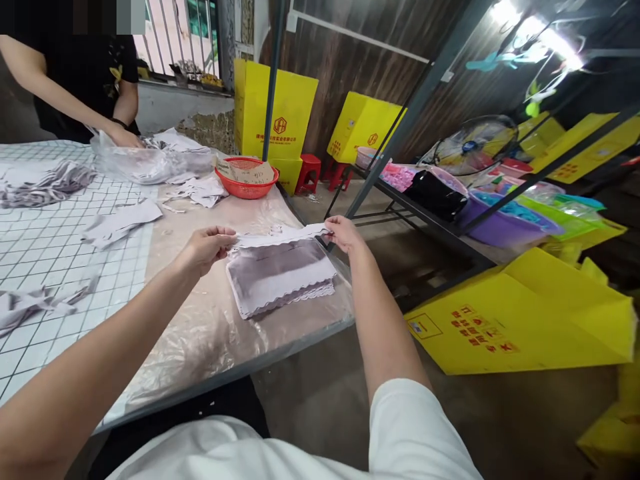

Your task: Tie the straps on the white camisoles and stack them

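Observation:
A pale lilac fabric piece (280, 236) is stretched between my two hands, just above the table. My left hand (207, 249) pinches its left end and my right hand (343, 234) pinches its right end. Directly below lies a neat stack of lilac fabric pieces (283, 277) with scalloped edges along the near side. The held piece covers the far edge of that stack. It cannot be made out whether the piece touches the stack.
The table (200, 333) has a plastic cover and a grid cloth. Loose fabric pieces (123, 223) and a red basket (247, 189) lie on it. A co-worker (85, 87) handles a clear bag (150, 163) at the far left. A metal rack (425, 243) and yellow boxes (520, 317) stand right.

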A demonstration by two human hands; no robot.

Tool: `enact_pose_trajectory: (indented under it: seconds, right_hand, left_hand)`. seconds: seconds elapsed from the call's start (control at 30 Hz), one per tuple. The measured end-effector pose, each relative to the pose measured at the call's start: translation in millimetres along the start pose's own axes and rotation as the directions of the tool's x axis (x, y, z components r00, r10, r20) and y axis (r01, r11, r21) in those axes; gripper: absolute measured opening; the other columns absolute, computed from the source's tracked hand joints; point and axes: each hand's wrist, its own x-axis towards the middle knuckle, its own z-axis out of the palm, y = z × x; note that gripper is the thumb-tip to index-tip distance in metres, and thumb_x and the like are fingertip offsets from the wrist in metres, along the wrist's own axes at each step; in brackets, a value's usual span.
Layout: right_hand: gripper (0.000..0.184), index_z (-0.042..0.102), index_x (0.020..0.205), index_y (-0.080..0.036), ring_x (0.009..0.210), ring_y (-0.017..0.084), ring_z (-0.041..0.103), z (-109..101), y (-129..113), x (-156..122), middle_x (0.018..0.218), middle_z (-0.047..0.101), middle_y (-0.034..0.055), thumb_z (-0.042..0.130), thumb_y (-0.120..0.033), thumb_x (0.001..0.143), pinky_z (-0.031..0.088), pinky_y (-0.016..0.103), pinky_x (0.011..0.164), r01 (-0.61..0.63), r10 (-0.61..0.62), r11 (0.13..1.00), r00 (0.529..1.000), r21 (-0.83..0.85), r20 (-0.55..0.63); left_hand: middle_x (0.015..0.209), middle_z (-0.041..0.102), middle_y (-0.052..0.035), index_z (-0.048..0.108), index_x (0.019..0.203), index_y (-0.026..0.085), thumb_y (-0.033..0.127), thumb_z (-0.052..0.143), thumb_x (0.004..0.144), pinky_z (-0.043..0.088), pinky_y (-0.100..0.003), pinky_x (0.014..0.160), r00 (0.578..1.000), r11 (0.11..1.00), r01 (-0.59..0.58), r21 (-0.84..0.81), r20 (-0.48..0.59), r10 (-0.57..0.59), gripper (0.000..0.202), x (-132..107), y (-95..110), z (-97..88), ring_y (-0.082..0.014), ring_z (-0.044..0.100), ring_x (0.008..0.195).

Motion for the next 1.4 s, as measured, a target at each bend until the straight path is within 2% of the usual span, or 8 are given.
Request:
enact_pose_trajectory:
  seconds: [0.3,0.43,0.63,0.73,1.0,1.1,1.23,1.4]
  right_hand:
    - [0.006,0.058,0.072,-0.018,0.055,0.01,0.051,-36,67,-47,0.062,0.054,-0.0042,0.063,-0.014,0.073,0.047,0.02,0.051,0.075,-0.049,0.941,0.995,-0.331,0.086]
    - [0.003,0.061,0.073,-0.018,0.07,0.016,0.055,-35,85,-53,0.073,0.059,0.0006,0.061,-0.016,0.073,0.051,0.03,0.073,0.148,-0.133,0.875,0.989,-0.46,0.065]
    - [0.032,0.064,0.115,-0.016,0.116,0.031,0.05,3,65,-52,0.123,0.057,0.0178,0.056,-0.031,0.089,0.042,0.045,0.099,0.395,-0.563,0.424,0.82,-0.815,0.105]
    - [0.042,0.057,0.132,-0.021,0.127,0.032,0.045,34,68,-48,0.138,0.051,0.0156,0.049,-0.038,0.095,0.04,0.046,0.103,0.429,-0.514,0.309,0.826,-0.849,0.231]
    - [0.05,0.044,0.145,-0.028,0.139,0.028,0.037,53,79,-19,0.148,0.048,0.0096,0.026,-0.047,0.102,0.03,0.054,0.111,0.303,-0.218,0.319,0.946,-0.898,0.242]
    - [0.052,0.042,0.146,-0.026,0.141,0.028,0.035,53,76,-15,0.15,0.047,0.0098,0.023,-0.046,0.103,0.029,0.055,0.112,0.303,-0.199,0.34,0.948,-0.89,0.247]
    - [0.051,0.042,0.146,-0.025,0.141,0.028,0.035,52,82,-14,0.151,0.045,0.0088,0.025,-0.045,0.102,0.028,0.058,0.113,0.322,-0.237,0.342,0.939,-0.883,0.251]
    - [0.058,0.053,0.137,-0.02,0.132,0.03,0.047,42,109,2,0.139,0.057,0.0149,0.025,-0.05,0.097,0.036,0.053,0.109,0.442,-0.379,0.341,0.872,-0.83,0.309]
  left_hand:
    - [0.052,0.051,0.0061,0.062,0.075,0.016,0.036,0.081,0.049,0.04,-0.023,0.048,0.984,0.952,0.073,0.298,0.132,-0.116,0.037,-62,-87,-8.0,-0.011,0.05,0.048]
    - [0.062,0.052,0.0024,0.063,0.08,0.018,0.04,0.069,0.065,0.044,-0.029,0.054,0.985,0.837,-0.146,0.527,0.16,0.071,0.027,-62,-114,-20.9,-0.0153,0.054,0.056]
    - [0.108,0.056,-0.0149,0.064,0.106,0.016,0.035,0.057,0.081,0.049,-0.047,0.09,0.772,0.427,-0.459,0.779,0.112,0.625,0.032,-23,-125,-24.5,-0.0312,0.057,0.104]
    - [0.104,0.056,-0.0136,0.062,0.106,0.016,0.033,0.057,0.083,0.05,-0.045,0.088,0.795,0.427,-0.39,0.816,0.065,0.603,0.029,1,-133,-18.7,-0.0296,0.059,0.098]
    - [0.094,0.064,-0.01,0.061,0.093,0.018,0.021,0.051,0.088,0.05,-0.034,0.078,0.859,0.29,-0.351,0.89,0.183,0.478,0.012,42,-116,-9.2,-0.0247,0.062,0.089]
    - [0.102,0.064,-0.0146,0.063,0.102,0.016,0.025,0.051,0.09,0.049,-0.039,0.081,0.853,0.219,-0.274,0.937,0.131,0.505,0.02,48,-106,-5.1,-0.0289,0.061,0.097]
    - [0.136,0.053,-0.0186,0.056,0.13,0.016,0.031,0.047,0.094,0.042,-0.049,0.1,0.741,0.077,-0.357,0.931,0.232,0.63,0.04,44,-96,21.8,-0.034,0.048,0.126]
    - [0.147,0.048,-0.0131,0.051,0.138,0.02,0.041,0.042,0.096,0.027,-0.057,0.113,0.764,-0.07,-0.515,0.855,0.494,0.416,0.047,49,-100,61.8,-0.0339,0.034,0.14]
